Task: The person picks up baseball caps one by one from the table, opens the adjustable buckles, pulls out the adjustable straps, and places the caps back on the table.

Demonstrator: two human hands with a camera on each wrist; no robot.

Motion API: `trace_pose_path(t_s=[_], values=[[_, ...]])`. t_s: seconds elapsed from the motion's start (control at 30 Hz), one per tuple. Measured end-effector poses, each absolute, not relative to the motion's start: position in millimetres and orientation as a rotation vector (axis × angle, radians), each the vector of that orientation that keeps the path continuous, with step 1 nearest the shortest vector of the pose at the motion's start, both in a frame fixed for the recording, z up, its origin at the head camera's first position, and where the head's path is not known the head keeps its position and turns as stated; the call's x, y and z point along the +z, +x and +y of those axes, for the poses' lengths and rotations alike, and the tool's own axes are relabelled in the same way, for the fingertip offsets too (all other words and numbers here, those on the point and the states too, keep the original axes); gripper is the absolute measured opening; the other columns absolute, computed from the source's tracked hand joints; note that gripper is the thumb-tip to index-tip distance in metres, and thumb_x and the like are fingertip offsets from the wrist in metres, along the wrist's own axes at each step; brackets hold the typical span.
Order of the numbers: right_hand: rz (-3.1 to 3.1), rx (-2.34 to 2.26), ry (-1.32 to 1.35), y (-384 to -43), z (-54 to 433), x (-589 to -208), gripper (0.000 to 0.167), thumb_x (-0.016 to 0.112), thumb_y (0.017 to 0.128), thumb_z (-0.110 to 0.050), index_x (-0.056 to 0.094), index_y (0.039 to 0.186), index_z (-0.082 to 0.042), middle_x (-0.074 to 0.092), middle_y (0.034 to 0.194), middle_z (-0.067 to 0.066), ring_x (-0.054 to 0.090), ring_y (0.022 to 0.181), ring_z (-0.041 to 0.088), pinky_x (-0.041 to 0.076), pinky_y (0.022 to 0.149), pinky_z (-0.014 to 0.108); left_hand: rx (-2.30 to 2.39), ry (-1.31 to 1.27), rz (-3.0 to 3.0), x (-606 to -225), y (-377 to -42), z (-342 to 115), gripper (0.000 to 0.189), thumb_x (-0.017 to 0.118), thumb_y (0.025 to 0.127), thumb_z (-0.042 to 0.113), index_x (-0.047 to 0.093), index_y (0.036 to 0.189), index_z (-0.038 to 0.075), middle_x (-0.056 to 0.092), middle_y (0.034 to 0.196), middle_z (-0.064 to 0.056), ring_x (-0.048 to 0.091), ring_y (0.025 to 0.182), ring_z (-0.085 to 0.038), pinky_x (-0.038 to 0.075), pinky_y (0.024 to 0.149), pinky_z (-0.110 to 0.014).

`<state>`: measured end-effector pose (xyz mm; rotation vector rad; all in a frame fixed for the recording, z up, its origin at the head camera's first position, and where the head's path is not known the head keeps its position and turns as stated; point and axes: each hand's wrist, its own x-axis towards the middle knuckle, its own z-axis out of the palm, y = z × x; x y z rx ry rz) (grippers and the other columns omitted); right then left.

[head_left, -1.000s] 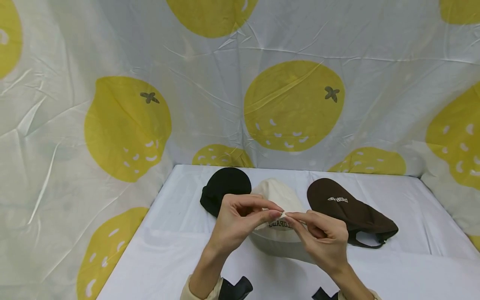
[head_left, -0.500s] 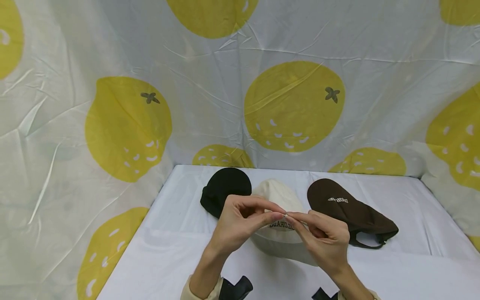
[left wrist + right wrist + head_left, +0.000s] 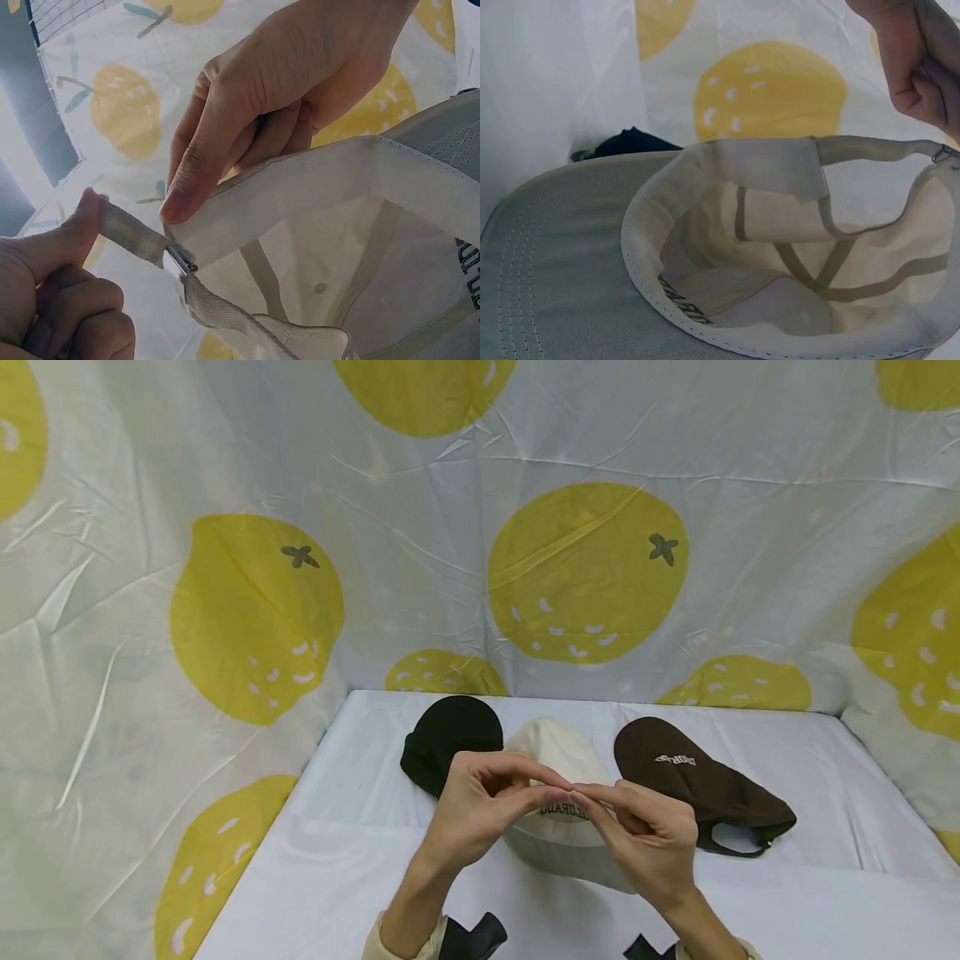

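Observation:
My two hands meet over a cream baseball cap (image 3: 553,747) with a grey-green brim (image 3: 562,858) and dark lettering on its front. In the left wrist view, my left hand (image 3: 277,82) pinches the cap's back edge beside a metal buckle (image 3: 178,262). There, my right hand (image 3: 60,292) holds the free end of the fabric strap (image 3: 135,234) between thumb and finger, its other fingers curled. From the right wrist view the cap's inside band (image 3: 769,166) and back opening show, with the strap end out of frame. Fingertips hide the strap in the head view.
A black hat (image 3: 453,735) lies behind my left hand. To the right, a brown cap (image 3: 697,781) with white lettering lies on the white-covered table (image 3: 315,893). Lemon-print cloth (image 3: 420,568) hangs at the back and sides.
The small white bit seen between my fingertips a second ago is now hidden, with the fingertips drawn close together. The hats on the table stay put.

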<state>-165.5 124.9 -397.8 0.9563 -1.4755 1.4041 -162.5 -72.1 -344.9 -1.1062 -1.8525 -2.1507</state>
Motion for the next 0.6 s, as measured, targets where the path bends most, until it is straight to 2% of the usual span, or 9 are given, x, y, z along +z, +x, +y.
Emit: trace_pose_path(t_s=[0.2, 0.3, 0.4, 0.5, 0.6], values=[[-1.467, 1.395, 0.94, -165.0, 123.8, -397.8, 0.01, 0.085, 0.079, 0.006, 0.08, 0.087, 0.005, 0.028, 0.052, -0.006, 0.019, 0.052, 0.001, 0.015, 0.048, 0.01, -2.127, -1.064, -1.838, -346.2, -162.6, -72.4, 0.009, 0.077, 0.087, -0.006, 0.074, 0.09, -0.014, 0.064, 0.069, -0.029, 0.031, 0.052, -0.003, 0.029, 0.045, -0.022], [-1.476, 1.388, 0.923, -165.1, 124.1, -398.5, 0.01, 0.086, 0.079, 0.005, 0.08, 0.087, 0.004, 0.03, 0.052, -0.007, 0.02, 0.051, 0.0, 0.015, 0.048, 0.01, -2.13, -1.051, -1.819, -346.7, -162.9, -72.6, 0.014, 0.078, 0.088, -0.002, 0.073, 0.09, -0.015, 0.067, 0.077, -0.033, 0.051, 0.061, 0.002, 0.044, 0.053, -0.016], [-1.483, 1.386, 0.915, -165.3, 124.5, -399.3, 0.009, 0.086, 0.079, 0.004, 0.08, 0.087, 0.004, 0.032, 0.052, -0.007, 0.021, 0.051, 0.0, 0.016, 0.047, 0.01, -2.127, -1.04, -1.801, -346.9, -163.1, -73.4, 0.018, 0.077, 0.09, 0.002, 0.072, 0.09, -0.016, 0.068, 0.081, -0.034, 0.065, 0.074, -0.001, 0.053, 0.065, -0.015], [-1.482, 1.387, 0.918, -165.5, 124.6, -399.8, 0.009, 0.085, 0.079, 0.005, 0.081, 0.087, 0.004, 0.033, 0.051, -0.007, 0.021, 0.05, 0.0, 0.016, 0.047, 0.009, -2.107, -1.019, -1.788, -346.9, -163.7, -74.3, 0.018, 0.077, 0.091, 0.004, 0.073, 0.09, -0.014, 0.068, 0.08, -0.032, 0.067, 0.075, -0.004, 0.053, 0.065, -0.017], [-1.473, 1.395, 0.927, -165.4, 124.3, -399.8, 0.01, 0.085, 0.079, 0.006, 0.08, 0.088, 0.004, 0.035, 0.051, -0.007, 0.021, 0.05, 0.0, 0.017, 0.047, 0.009, -2.063, -0.983, -1.777, -347.2, -164.5, -74.9, 0.017, 0.077, 0.091, 0.005, 0.074, 0.09, -0.012, 0.067, 0.076, -0.028, 0.063, 0.066, -0.011, 0.047, 0.057, -0.018]])
